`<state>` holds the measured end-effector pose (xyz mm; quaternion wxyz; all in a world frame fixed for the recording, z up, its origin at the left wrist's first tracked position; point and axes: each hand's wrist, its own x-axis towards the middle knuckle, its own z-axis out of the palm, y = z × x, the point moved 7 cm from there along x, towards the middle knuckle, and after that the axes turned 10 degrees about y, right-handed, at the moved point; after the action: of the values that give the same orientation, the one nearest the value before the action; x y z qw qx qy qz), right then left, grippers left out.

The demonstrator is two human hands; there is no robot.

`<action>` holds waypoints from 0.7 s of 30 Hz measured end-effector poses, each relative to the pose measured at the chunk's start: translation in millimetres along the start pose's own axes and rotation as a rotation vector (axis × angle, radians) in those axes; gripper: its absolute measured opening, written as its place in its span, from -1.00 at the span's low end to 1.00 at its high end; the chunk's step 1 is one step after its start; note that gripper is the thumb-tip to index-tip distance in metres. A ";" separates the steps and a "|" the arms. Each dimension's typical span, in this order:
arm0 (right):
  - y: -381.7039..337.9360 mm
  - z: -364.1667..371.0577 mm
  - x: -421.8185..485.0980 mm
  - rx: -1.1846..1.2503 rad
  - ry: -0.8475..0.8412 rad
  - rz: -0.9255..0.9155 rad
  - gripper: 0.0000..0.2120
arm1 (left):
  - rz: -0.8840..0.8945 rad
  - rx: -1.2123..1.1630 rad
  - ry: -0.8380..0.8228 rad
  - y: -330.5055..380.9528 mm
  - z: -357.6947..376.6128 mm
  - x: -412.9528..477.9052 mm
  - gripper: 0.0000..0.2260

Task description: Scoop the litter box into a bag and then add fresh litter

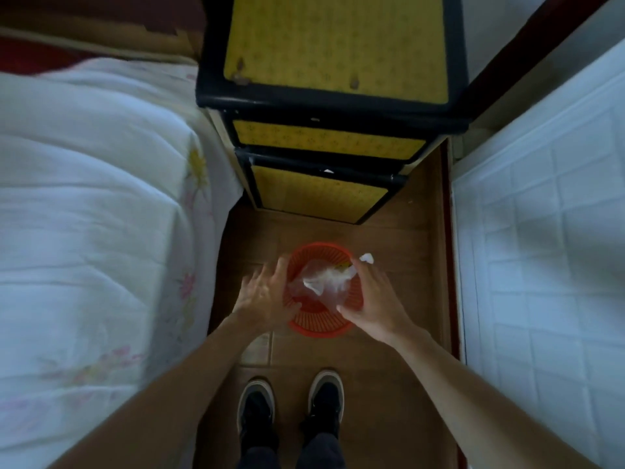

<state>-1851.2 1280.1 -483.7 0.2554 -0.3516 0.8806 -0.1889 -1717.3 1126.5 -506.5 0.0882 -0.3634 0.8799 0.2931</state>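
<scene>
A: Starting nearest, out past the shoes (326, 407): what are the hands doing?

B: The left hand (267, 294) is reaching with fingers spread, its fingertips touching the left rim of the orange basket (321, 328). The right hand (373, 299) is curling thumb and fingers round the clear bag (321, 282), which is lying inside the basket, between the two hands.

A: And the risk?

B: The film is looking thin and crumpled. If the right hand is pinching only one layer, it may be tearing on the lift. The basket is probably light, too; with the left hand only touching it, it may be coming up with the bag.

A: Anything beyond the fingertips?

B: A white scrap (367, 258) is showing just past the right fingers, and I cannot tell whether it is part of the bag. Farther on, a yellow drawer unit (321, 191) is standing. No litter box is showing here, so the bag will likely be travelling, and a loose grip could be dropping it.
</scene>
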 end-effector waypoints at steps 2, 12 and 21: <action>-12.7 -15.6 -10.3 -0.003 -0.009 -0.002 -0.12 | 0.045 0.050 0.014 9.8 -21.8 -11.3 -0.28; -77.7 -106.8 -72.0 -0.029 0.014 0.012 -0.18 | 0.101 0.091 0.048 54.5 -148.4 -64.8 -0.14; -146.4 -184.2 -120.2 -0.036 0.082 0.008 -0.14 | 0.153 0.078 0.105 96.0 -243.0 -113.9 -0.15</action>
<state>-1807.2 1294.6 -223.6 0.2136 -0.3443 0.8950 -0.1863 -1687.5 1106.8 -223.8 0.0336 -0.3064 0.9192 0.2450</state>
